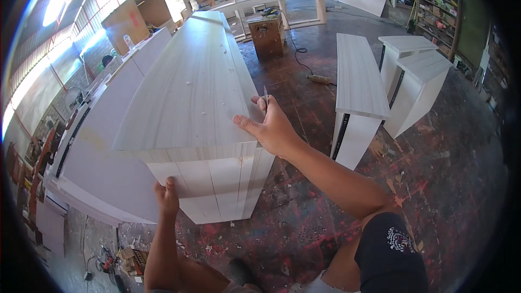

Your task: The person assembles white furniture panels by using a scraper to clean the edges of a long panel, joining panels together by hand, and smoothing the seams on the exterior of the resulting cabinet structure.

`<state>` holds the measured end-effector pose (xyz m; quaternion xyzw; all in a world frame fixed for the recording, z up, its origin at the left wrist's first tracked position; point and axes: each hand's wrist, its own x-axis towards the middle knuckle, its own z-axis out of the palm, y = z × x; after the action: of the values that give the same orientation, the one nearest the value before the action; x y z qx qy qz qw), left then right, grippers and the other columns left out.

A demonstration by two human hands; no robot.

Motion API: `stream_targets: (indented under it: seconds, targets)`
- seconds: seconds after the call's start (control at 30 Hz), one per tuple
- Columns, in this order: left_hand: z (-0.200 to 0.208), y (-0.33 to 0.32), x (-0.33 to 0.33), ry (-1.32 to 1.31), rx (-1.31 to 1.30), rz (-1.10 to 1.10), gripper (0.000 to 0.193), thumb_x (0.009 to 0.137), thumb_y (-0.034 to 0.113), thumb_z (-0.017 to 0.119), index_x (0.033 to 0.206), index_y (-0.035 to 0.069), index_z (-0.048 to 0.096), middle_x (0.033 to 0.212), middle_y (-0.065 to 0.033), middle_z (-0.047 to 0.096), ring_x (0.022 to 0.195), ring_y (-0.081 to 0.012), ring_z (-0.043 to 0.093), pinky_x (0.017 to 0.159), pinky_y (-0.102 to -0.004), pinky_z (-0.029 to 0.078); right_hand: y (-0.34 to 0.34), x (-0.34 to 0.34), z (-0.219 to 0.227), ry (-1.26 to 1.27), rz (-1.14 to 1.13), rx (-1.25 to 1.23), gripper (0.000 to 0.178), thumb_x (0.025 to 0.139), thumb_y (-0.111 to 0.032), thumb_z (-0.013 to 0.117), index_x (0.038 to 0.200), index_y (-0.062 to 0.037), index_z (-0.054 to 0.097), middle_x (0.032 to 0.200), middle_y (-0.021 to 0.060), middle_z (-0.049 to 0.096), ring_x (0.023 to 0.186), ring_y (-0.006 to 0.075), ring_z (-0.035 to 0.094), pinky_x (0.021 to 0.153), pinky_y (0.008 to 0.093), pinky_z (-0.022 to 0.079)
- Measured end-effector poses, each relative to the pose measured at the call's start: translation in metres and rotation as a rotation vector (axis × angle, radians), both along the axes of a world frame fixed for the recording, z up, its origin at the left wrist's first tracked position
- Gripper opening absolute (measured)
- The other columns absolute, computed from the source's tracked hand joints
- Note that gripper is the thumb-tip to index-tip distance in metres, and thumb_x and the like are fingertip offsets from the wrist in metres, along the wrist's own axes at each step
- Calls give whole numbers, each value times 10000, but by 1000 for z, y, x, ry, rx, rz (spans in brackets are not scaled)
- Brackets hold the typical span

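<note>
A long cabinet [184, 92] with pale wood-grain boards stretches away in front of me, small white crumbs scattered on its top. My left hand [167, 198] is closed around the left edge of its near end panel [211, 184], thumb on the face and fingers hidden behind. At the right edge of the top, near the close corner, my right hand [274, 130] grips a small pointed metal blade [266, 93]. The blade's tip points up and away from me; its handle is hidden in the fingers. The right thumb lies against the top surface.
On the right stand several pale drawer-like units [361, 76] with black slide rails. A large white cabinet [108, 125] flanks the left side. Farther back are a wooden box [267, 35] with tools on it, a cord [296, 49] on the stained floor, and a shelf [437, 19].
</note>
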<state>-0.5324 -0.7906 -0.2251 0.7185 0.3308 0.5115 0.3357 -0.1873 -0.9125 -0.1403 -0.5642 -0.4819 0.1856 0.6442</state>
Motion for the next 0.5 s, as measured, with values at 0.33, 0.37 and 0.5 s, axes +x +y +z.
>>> stream_targets:
  seconds: [0.33,0.37,0.5]
  targets:
    - [-17,19,-6,25,50,14,667,980,616,592,1079,-41,649,1007,-63,687,924,-162,613,816,-342,499,-10,14,-37,1032,231,249,398,968,-370,640,1158,-21,614,1211,110,652,1187,227,594,1030,387,469]
    - [-20,22,-7,22,35,12,680,979,631,581,1078,-38,652,1000,-65,687,922,-164,615,816,-341,499,-6,16,-49,1145,225,248,424,988,-394,598,1190,-24,639,1165,86,680,1137,224,624,1023,400,477]
    - [-12,14,6,13,42,-16,685,978,638,578,1074,-36,658,1006,-79,688,929,-169,618,820,-343,498,-11,-12,-107,1056,106,352,485,1066,-429,452,1284,-13,570,1258,112,642,1185,235,598,1062,395,443]
